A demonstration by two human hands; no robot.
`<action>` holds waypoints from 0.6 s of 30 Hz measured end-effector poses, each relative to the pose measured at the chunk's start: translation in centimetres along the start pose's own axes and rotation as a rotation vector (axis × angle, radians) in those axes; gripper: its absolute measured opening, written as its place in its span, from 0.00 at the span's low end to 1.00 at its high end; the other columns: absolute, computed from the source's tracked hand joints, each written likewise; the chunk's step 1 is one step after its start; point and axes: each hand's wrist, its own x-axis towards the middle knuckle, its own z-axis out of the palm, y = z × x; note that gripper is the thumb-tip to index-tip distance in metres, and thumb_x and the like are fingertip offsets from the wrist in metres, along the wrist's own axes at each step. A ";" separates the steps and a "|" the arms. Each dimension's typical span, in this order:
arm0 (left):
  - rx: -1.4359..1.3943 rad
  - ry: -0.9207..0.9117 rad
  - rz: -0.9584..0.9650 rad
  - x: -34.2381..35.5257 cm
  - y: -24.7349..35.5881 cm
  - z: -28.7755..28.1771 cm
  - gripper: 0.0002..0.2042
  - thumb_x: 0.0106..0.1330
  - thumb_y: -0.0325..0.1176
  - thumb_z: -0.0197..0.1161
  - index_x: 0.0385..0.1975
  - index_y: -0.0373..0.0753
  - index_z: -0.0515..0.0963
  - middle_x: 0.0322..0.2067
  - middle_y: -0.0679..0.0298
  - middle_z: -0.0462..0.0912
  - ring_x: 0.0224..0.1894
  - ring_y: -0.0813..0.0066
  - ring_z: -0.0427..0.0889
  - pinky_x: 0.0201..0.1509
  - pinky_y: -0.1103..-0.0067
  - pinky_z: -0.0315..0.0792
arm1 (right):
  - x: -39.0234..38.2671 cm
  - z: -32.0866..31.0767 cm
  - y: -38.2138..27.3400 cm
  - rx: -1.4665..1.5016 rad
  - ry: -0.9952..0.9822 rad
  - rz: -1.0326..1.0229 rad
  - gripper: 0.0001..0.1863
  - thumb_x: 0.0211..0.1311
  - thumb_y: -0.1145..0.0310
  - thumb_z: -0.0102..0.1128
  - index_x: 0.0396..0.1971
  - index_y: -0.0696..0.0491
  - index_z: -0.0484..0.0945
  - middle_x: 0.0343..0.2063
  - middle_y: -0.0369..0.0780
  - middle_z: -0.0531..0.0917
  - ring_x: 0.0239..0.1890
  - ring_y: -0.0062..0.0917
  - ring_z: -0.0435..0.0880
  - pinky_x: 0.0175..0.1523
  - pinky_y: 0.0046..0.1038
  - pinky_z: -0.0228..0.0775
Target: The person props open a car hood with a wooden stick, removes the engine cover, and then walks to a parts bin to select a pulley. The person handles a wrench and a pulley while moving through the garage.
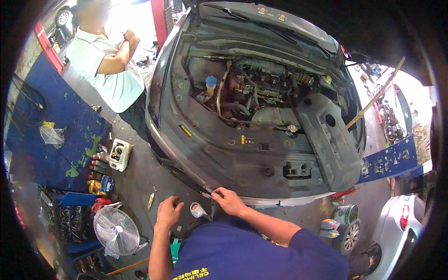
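Note:
The car's open engine bay (261,88) fills the upper middle, with a loose grey engine cover (329,149) lying over its right part and a blue-capped reservoir (210,84) at its left. My right hand (226,200) is at the front edge of the car (186,172), fingers curled at the trim; what they grip, if anything, I cannot make out. My left hand (169,210) hangs just outside that edge, its fingers loosely bent and apart, holding nothing. A wooden stick (375,93) slants up from the bay's right side toward the raised hood.
A person in a white shirt (109,81) stands with folded arms at upper left. A blue board (51,135), a white part (120,154) and a standing fan (116,231) are at left. A wheel (350,238), containers (345,214) and a white bumper (396,224) are at lower right.

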 end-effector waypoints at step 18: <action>-0.119 0.153 -0.274 -0.2 -7.0 -3.1 0.18 0.65 0.39 0.67 0.50 0.34 0.84 0.42 0.49 0.89 0.46 0.55 0.89 0.54 0.67 0.80 | 7.2 4.5 -8.0 -0.076 -0.233 -0.360 0.20 0.74 0.52 0.56 0.49 0.55 0.81 0.38 0.51 0.87 0.44 0.48 0.86 0.49 0.44 0.76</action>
